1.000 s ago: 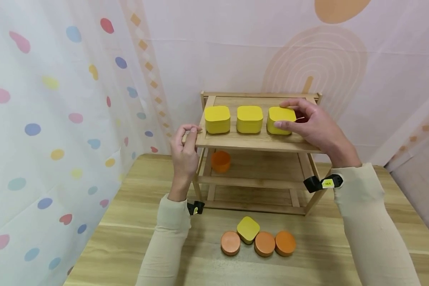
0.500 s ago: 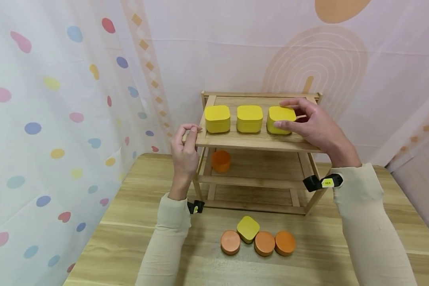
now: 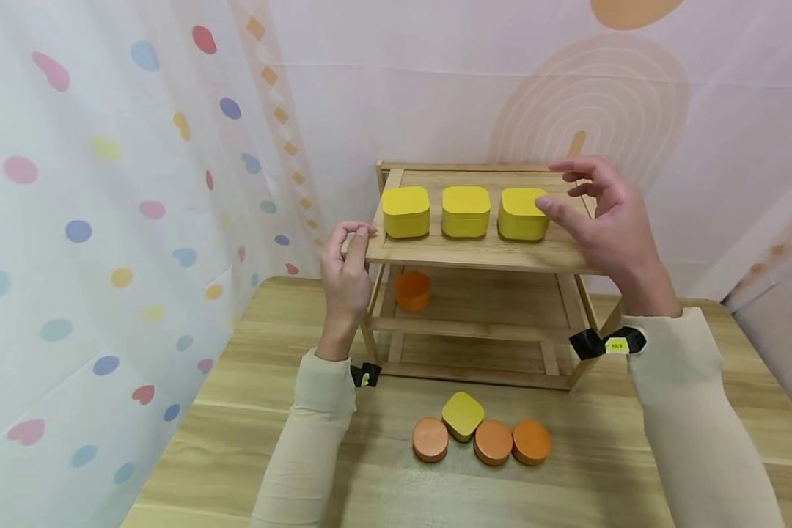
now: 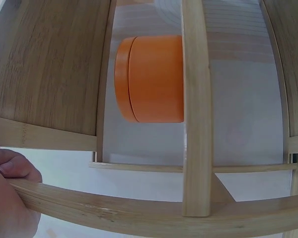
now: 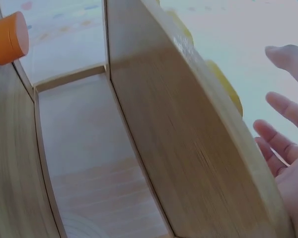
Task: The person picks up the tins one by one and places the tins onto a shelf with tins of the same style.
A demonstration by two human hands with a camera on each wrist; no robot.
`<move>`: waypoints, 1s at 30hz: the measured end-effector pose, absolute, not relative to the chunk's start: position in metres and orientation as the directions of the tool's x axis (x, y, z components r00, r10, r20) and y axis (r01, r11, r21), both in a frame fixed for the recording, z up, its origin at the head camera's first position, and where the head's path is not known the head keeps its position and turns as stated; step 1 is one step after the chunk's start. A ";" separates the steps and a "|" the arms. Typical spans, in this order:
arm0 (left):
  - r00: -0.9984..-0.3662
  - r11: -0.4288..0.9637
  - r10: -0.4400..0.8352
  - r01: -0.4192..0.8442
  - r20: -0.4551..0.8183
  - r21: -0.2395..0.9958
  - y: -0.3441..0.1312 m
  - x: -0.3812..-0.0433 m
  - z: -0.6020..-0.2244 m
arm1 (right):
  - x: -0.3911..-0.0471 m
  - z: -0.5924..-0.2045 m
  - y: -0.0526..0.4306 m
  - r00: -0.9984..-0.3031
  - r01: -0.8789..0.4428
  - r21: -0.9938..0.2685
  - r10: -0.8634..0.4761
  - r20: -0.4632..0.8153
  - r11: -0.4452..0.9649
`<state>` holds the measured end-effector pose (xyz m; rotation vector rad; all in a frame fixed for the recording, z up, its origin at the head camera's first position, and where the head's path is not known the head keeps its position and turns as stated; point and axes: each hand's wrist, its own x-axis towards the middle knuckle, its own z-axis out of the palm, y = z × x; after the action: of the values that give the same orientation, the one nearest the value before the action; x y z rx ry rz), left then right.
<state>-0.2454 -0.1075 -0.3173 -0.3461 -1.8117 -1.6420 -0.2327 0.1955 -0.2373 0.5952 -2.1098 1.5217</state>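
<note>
A wooden shelf rack (image 3: 475, 254) stands on the table, with three yellow rounded-square boxes in a row on its top board: the left box (image 3: 405, 213), the middle box (image 3: 465, 213) and the right box (image 3: 523, 214). My left hand (image 3: 346, 282) grips the left side of the top shelf; in the left wrist view its fingers (image 4: 15, 166) curl round the wooden bar. Beside the right box my right hand (image 3: 614, 224) is spread with nothing in it, the thumb overlapping the box's corner in the head view. The right wrist view shows those fingers (image 5: 283, 106) apart in the air.
An orange round container (image 3: 412, 291) sits at the left on the middle shelf. In front of the rack, a yellow rounded-square box (image 3: 463, 416) and three orange round containers, one at the right end (image 3: 531, 442), lie close together on the table (image 3: 224, 447). Patterned curtains hang behind.
My right hand has let go of the right yellow box and moved up and right, its fingers opening. The left hand keeps its grip on the rack. The head view has shifted slightly.
</note>
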 end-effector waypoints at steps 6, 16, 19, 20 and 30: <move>-0.741 0.179 -0.228 0.606 0.632 0.775 -0.108 -0.246 -0.319 | -0.224 -0.249 0.197 -0.677 -0.736 -0.672 -0.066 0.733 0.080; -0.728 0.198 -0.222 0.617 0.648 0.761 -0.108 -0.248 -0.320 | -0.199 -0.266 0.199 -0.564 -0.807 -0.584 -0.186 0.805 -0.082; -0.731 0.200 -0.222 0.614 0.645 0.764 -0.108 -0.249 -0.322 | -0.189 -0.272 0.196 -0.521 -0.816 -0.559 -0.235 0.821 -0.146; -0.732 0.200 -0.222 0.613 0.644 0.765 -0.108 -0.249 -0.322 | -0.186 -0.275 0.196 -0.505 -0.817 -0.552 -0.255 0.825 -0.168; -0.728 0.209 -0.226 0.613 0.647 0.762 -0.109 -0.249 -0.324 | -0.168 -0.309 0.193 -0.403 -0.805 -0.542 -0.448 0.798 -0.242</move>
<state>-0.2492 -0.1094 -0.3245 -0.3605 -1.8157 -1.5956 -0.1680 0.1933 -0.3093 1.5064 -1.7125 1.6875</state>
